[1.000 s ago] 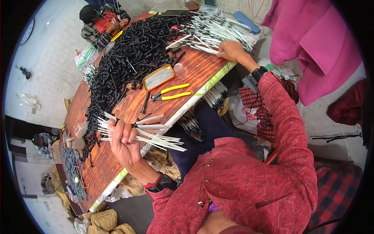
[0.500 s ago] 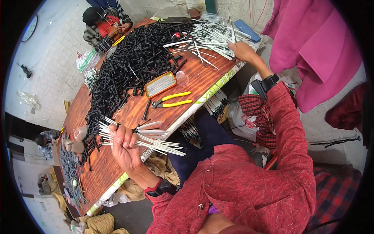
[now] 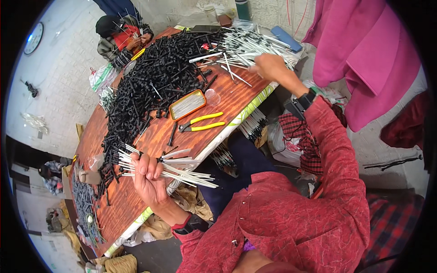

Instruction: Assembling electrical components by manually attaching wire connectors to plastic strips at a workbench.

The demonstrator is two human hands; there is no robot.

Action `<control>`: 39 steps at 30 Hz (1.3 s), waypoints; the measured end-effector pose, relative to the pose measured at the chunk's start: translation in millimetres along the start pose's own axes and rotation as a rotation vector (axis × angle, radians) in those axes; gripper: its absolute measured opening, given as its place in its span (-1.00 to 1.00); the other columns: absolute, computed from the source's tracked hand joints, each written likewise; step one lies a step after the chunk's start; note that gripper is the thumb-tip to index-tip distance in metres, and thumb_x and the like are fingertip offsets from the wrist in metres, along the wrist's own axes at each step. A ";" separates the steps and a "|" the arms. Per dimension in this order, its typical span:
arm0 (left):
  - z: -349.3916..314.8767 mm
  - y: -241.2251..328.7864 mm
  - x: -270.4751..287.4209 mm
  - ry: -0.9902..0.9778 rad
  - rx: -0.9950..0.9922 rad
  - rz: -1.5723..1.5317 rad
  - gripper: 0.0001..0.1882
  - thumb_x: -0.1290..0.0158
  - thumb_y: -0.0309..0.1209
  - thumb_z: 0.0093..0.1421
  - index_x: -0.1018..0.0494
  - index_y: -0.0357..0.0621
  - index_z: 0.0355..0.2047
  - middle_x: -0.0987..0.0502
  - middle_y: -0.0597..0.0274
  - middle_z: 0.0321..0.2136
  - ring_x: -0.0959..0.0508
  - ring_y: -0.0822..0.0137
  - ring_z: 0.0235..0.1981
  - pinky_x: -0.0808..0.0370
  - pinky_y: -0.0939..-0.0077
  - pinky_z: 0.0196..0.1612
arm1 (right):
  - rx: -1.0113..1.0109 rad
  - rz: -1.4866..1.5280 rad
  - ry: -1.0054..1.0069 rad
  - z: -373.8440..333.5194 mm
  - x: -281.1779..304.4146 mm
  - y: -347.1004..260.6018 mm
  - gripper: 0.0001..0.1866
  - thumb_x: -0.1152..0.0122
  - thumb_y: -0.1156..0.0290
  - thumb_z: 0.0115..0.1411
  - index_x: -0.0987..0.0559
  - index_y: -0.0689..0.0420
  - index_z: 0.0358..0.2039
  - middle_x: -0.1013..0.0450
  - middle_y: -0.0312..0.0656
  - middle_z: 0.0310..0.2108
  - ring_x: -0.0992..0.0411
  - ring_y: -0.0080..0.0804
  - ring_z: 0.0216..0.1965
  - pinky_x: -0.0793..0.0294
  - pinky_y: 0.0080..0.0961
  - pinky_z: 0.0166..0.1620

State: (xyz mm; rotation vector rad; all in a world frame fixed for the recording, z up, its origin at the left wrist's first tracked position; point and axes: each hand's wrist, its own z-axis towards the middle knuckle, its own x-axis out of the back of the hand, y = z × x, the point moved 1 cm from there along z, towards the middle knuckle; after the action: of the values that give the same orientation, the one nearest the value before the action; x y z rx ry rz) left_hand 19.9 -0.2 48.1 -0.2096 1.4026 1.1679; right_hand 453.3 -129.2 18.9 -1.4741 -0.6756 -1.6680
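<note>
My left hand [image 3: 150, 184] is closed round a bundle of thin white sticks [image 3: 191, 176] with black parts on them, held above the near edge of the wooden table [image 3: 116, 209]. My right hand [image 3: 273, 70] is over the near side of a heap of similar white sticks [image 3: 255, 43] at the far right. Its fingers are smeared by motion, so whether they hold anything cannot be made out. A few loose white sticks lie beside the heap. A large mound of small black plastic parts [image 3: 154, 73] spreads along the table to the left of my right hand.
On the table lie yellow-handled cutting pliers [image 3: 207, 118], an orange-rimmed tin of thin pins [image 3: 187, 104] and a clear round lid [image 3: 212, 97]. Another person [image 3: 120, 38] works at the far side. Pink cloth [image 3: 364, 59] hangs at right. Bundled sticks [image 3: 251, 125] stand below the table edge.
My right hand has moved slightly left and nearer, from the edge of the stick heap. My left hand keeps the bundle almost in place. The view has shifted a little.
</note>
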 end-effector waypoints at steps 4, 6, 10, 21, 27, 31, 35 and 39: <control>-0.2 -1.5 -1.1 -0.008 -0.003 -0.010 -0.85 0.22 -0.50 0.41 -0.27 -0.19 -0.05 -0.24 0.37 -0.51 -0.23 0.53 -0.55 -0.27 0.61 -0.45 | -0.114 0.103 -0.036 4.1 3.6 16.0 -0.51 -0.08 -0.04 0.23 -0.59 0.20 -0.40 -0.57 0.01 -0.40 -0.55 -0.02 -0.32 -0.51 -0.15 -0.29; -0.6 -1.4 -0.7 -0.016 -0.005 -0.015 -0.85 0.22 -0.50 0.41 -0.28 -0.19 -0.05 -0.24 0.37 -0.51 -0.23 0.53 -0.54 -0.27 0.61 -0.45 | -0.153 0.125 -0.075 0.3 -2.3 29.1 -0.51 -0.07 -0.02 0.24 -0.59 0.22 -0.43 -0.57 0.01 -0.41 -0.56 -0.07 -0.35 -0.52 -0.18 -0.32; -4.6 -1.2 2.0 -0.014 0.018 -0.018 -0.84 0.23 -0.48 0.42 -0.29 -0.19 -0.05 -0.23 0.37 -0.52 -0.23 0.53 -0.55 -0.27 0.61 -0.45 | -0.298 0.505 -0.468 -27.2 -14.1 56.6 -0.60 -0.07 0.07 0.28 -0.52 0.21 -0.42 -0.57 -0.08 -0.47 -0.57 -0.37 -0.45 -0.51 -0.40 -0.49; 14.6 -1.1 1.6 -0.020 -0.025 0.000 -0.83 0.17 -0.46 0.40 -0.30 -0.18 -0.04 -0.24 0.38 -0.51 -0.23 0.55 -0.55 -0.26 0.65 -0.49 | -0.280 1.443 -0.184 -91.0 -11.3 120.1 -0.79 -0.11 0.18 0.30 -0.43 0.04 -0.24 -0.38 -0.42 -0.57 -0.19 -0.75 -0.68 -0.12 -0.78 -0.64; 1.5 3.9 6.4 0.200 -0.022 0.221 -0.81 0.01 -0.46 0.29 -0.32 -0.09 -0.10 -0.24 0.46 -0.55 -0.20 0.62 -0.61 -0.14 0.78 -0.60 | -0.375 1.309 0.014 -113.1 23.9 127.7 -0.79 -0.09 0.20 0.32 -0.50 0.01 -0.14 -0.28 -0.48 -0.59 -0.21 -0.75 -0.66 -0.10 -0.73 -0.65; 1.5 -7.6 7.9 0.183 0.027 0.162 -0.84 0.05 -0.48 0.29 -0.34 -0.08 -0.12 -0.23 0.49 -0.56 -0.20 0.62 -0.60 -0.20 0.70 -0.53 | -0.406 1.467 0.153 -140.3 31.1 151.4 -0.82 -0.12 0.24 0.29 -0.47 0.04 -0.20 -0.20 -0.49 -0.60 -0.10 -0.74 -0.69 -0.02 -0.75 -0.65; -3.2 -8.6 -5.9 0.133 -0.011 0.092 -0.88 0.07 -0.39 0.36 -0.34 -0.10 -0.13 -0.23 0.48 -0.56 -0.23 0.60 -0.57 -0.22 0.67 -0.49 | -0.187 1.538 0.071 -103.9 43.9 135.7 -0.76 -0.14 0.25 0.28 -0.46 0.05 -0.11 -0.18 -0.48 -0.61 -0.11 -0.78 -0.69 -0.03 -0.79 -0.67; 1.0 -10.6 1.8 0.035 -0.016 0.041 -0.81 0.12 -0.31 0.40 -0.34 -0.13 -0.10 -0.31 0.37 -0.52 -0.30 0.52 -0.52 -0.29 0.62 -0.42 | 0.034 1.708 0.206 -80.6 73.9 66.4 -0.74 -0.12 0.26 0.28 -0.45 0.10 -0.09 -0.18 -0.48 -0.59 -0.13 -0.79 -0.66 -0.06 -0.82 -0.66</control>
State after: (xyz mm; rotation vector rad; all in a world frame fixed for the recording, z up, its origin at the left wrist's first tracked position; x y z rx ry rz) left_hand 27.8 -3.6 41.6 -0.2151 1.4347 1.2143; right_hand 463.2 -246.4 69.2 -1.1090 0.6244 -0.3876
